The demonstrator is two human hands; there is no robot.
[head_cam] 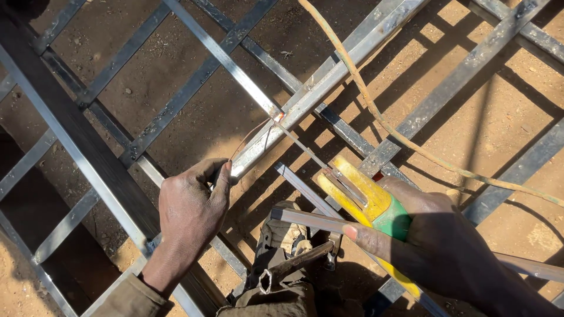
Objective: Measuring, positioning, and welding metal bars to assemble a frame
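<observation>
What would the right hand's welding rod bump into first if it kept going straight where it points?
Probably the metal bar joint: the right hand aims the rod straight at it.

Ground is dry reddish-brown dirt [176, 76] with small pebbles and hard bar shadows across it. Yellowish cable [376, 117] enters at the top edge, curves down and runs off the right edge, apart from the outer grille bars [464, 70] it passes over. Loose square tube [294, 264] with an open end lies at the bottom edge, beside a dusty shoe [282, 232]; a heavy dark frame rail [76, 135] runs diagonally along the left side.
</observation>
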